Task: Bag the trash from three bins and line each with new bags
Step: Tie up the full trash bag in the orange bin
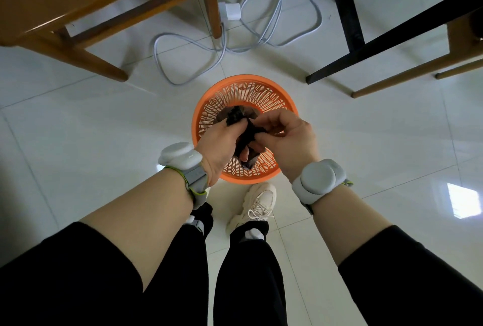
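Left hand (222, 140) and right hand (285, 137), fingers curled, are pinching a folded black bag (248, 135) that is being held directly above the orange bin (209, 106) on the floor, where thin clinging layers could be torn.

The orange bin (206, 106) looks like matt plastic lattice. The black bag (244, 135) at its mouth is thin, crinkled film. The floor tiles (78, 129) are glossy. The far-left chair (78, 7) is varnished wood; the white cable (261, 35) looks smooth. The shoe (257, 203) is cream, laced.
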{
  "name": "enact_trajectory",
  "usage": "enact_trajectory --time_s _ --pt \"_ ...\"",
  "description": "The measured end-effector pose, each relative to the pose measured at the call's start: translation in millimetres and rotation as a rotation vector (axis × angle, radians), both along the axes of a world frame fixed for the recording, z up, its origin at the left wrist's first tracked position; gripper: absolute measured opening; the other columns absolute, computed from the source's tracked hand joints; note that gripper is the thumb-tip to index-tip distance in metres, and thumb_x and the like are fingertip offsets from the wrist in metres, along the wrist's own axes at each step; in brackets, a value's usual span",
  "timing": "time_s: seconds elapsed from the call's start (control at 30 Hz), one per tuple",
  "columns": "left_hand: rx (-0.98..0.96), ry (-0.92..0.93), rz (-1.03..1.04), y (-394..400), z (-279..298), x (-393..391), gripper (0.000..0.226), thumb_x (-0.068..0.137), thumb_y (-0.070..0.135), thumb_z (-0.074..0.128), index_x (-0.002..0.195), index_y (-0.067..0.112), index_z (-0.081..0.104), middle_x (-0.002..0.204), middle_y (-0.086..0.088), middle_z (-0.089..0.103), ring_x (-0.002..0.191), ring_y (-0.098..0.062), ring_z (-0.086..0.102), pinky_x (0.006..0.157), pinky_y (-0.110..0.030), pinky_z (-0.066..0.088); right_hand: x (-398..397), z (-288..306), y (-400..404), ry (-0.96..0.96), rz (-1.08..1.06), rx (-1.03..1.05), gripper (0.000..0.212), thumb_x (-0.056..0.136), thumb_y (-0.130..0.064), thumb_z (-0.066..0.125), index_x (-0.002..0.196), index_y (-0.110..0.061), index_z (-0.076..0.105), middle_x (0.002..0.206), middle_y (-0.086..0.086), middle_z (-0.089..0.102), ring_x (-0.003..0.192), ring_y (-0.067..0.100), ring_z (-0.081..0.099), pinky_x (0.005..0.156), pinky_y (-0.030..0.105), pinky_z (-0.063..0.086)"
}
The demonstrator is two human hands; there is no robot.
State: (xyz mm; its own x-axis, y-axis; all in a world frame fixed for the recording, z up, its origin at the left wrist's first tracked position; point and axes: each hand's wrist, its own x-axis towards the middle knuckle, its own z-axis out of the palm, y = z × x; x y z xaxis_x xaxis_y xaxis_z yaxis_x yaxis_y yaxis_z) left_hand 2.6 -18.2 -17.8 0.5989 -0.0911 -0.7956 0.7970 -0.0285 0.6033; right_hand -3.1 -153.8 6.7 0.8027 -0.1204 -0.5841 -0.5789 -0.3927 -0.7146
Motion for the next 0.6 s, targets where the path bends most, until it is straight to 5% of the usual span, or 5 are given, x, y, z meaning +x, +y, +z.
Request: enact_trajectory --time_s 0.1,0.2,0.33,0.43,0.6 --pt "0.059 -0.043 -0.102 5.2 -1.3 -0.3 0.029 0.090 0.041 0.048 0.091 0.020 0.068 0.077 -0.006 0.068 0.077 -0.028 0.063 0.070 -0.036 0.048 -0.9 -4.2 -1.4 0.067 -0.077 0.120 0.031 0.079 -0.004 0.068 0.080 -0.034 0.068 0.088 -0.002 0.072 0.086 0.015 0.068 0.081 0.038 0.058" --pt "-0.178 0.041 0.054 8.5 2.1 -0.5 0.027 0.100 0.021 0.040 0.090 0.010 0.062 0.067 -0.004 0.059 0.062 -0.017 0.053 0.055 -0.027 0.039 -1.2 -7.0 -4.3 0.139 -0.191 0.232 0.025 0.082 0.002 0.067 0.080 -0.023 0.070 0.085 0.008 0.071 0.082 0.026 0.068 0.080 0.050 0.058" --pt "-0.273 0.087 0.092 6.6 -1.0 -4.3 0.036 0.100 0.017 0.036 0.066 0.011 0.045 0.052 0.000 0.042 0.057 -0.016 0.038 0.059 -0.030 0.030 -2.0 -10.3 -2.2 0.201 -0.191 0.273 0.023 0.086 0.003 0.062 0.086 -0.019 0.069 0.083 0.006 0.070 0.079 0.023 0.067 0.079 0.045 0.059" --pt "-0.167 0.057 0.027 6.5 -7.9 -7.9 0.040 0.091 0.031 0.049 0.052 0.021 0.053 0.053 0.003 0.045 0.061 -0.017 0.042 0.064 -0.036 0.036 -4.8 -11.4 -2.0 0.226 -0.199 0.336 0.019 0.084 -0.001 0.066 0.094 -0.016 0.070 0.089 0.007 0.072 0.088 0.028 0.069 0.082 0.042 0.058" --pt "-0.041 0.034 -0.120 7.0 -6.3 -8.3 0.035 0.080 0.047 0.047 0.056 0.023 0.047 0.060 -0.004 0.050 0.071 -0.025 0.047 0.075 -0.043 0.039 -11.0 -17.6 -0.4 0.223 -0.120 0.203 0.025 0.078 -0.003 0.072 0.083 -0.028 0.073 0.084 -0.001 0.074 0.084 0.023 0.070 0.080 0.039 0.059"
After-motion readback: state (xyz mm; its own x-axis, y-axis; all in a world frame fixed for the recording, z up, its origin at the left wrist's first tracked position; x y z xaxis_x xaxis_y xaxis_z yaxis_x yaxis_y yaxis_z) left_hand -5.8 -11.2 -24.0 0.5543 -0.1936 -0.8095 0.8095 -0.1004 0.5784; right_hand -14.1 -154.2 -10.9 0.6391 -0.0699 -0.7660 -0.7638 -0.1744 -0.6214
